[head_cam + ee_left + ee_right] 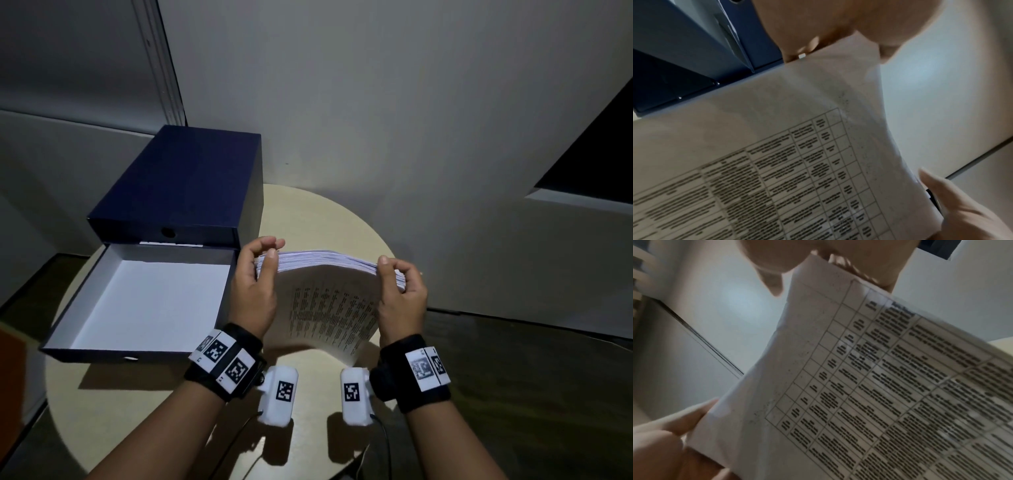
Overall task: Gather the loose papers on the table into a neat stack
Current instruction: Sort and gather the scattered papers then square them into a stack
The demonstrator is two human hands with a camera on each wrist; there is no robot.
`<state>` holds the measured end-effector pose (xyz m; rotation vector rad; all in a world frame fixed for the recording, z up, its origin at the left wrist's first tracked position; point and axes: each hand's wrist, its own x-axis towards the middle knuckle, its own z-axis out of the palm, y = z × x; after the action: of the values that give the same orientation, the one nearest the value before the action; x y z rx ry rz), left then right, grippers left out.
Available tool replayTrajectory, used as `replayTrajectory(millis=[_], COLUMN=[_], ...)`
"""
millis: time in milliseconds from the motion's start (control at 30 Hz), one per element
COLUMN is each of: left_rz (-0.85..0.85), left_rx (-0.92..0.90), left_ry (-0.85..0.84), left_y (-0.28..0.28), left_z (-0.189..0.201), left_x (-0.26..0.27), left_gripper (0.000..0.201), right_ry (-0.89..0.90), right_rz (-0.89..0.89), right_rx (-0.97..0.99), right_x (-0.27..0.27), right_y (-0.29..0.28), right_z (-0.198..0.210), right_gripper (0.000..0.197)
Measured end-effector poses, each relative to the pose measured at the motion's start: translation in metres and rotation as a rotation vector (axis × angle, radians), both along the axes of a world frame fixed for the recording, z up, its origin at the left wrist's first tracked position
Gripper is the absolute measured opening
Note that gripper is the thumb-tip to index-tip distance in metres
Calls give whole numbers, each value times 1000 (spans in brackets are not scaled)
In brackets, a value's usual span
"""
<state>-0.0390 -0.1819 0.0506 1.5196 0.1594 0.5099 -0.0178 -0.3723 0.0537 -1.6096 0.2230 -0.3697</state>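
The papers stand on edge above the round surface, left hand and right hand each pinching a side, evidently so the sheets can be squared into alignment.

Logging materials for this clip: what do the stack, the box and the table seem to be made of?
Stack: thin white printed paper; it bows between left hand and right hand, with many sheet edges along the top. Box: likely matte navy cardboard, white inside; folded edges, finger hole. Table: smooth cream top with faint sheen; laminate or painted wood, cannot tell.
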Motion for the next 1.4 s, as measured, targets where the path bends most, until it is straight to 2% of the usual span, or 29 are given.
replayTrajectory(millis=[133, 233, 367, 467, 533, 600, 633, 700, 767, 867, 933, 1000, 1167, 1267, 1400], left_rz=[-34, -60, 3, 24, -18, -117, -168, -217, -219, -214, -182, -183, -230, -235, -175], left_rx=[-40, -43, 57, 20, -35, -81, -101, -71, 31, 103, 106, 93, 126, 135, 109], left_ry=[28, 31, 12, 36, 15, -34, -29, 67, 195, 272, 254, 232, 254, 229, 132], left_y=[-3, -4, -1, 0, 3, 10, 14, 21, 25, 25, 24, 25, 25, 22, 15], left_z=[5, 6, 6, 4, 4, -1, -3, -15, -27, -34, -34, -34, -38, -34, -27], left_x=[3, 3, 5, 7, 7, 5, 3, 2, 3, 4, 3, 1, 0, -2, -5], left_gripper=[33, 37, 29, 21, 24, 42, 54, 62, 59, 54, 52, 53, 50, 42, 28], right_ry=[-17, -28, -51, -76, -117, -137, -119, -4, 115, 170, 124, 102, 133, 100, 101], right_rz=[-13, -27, -54, -28, 76, 200, 244, 272, 251, 215, 208, 235, 242, 230, 222], right_rx=[-26, -58, -98, -109, -94, -20, -6, -53, -92, -92, -51, -46, -69, -95, -86], right_x=[3, 4, 5, 4, 0, -6, -10, -15, -17, -15, -13, -11, -10, -8, -5], right_y=[2, 1, -1, -3, -7, -14, -16, -19, -15, -14, -15, -17, -15, -13, -14], right_z=[2, 1, 1, 0, -3, -13, -17, -30, -36, -40, -40, -40, -40, -45, -49], right_gripper=[11, 10, 10, 9, 31, 57, 64, 63, 50, 54, 46, 54, 46, 54, 52])
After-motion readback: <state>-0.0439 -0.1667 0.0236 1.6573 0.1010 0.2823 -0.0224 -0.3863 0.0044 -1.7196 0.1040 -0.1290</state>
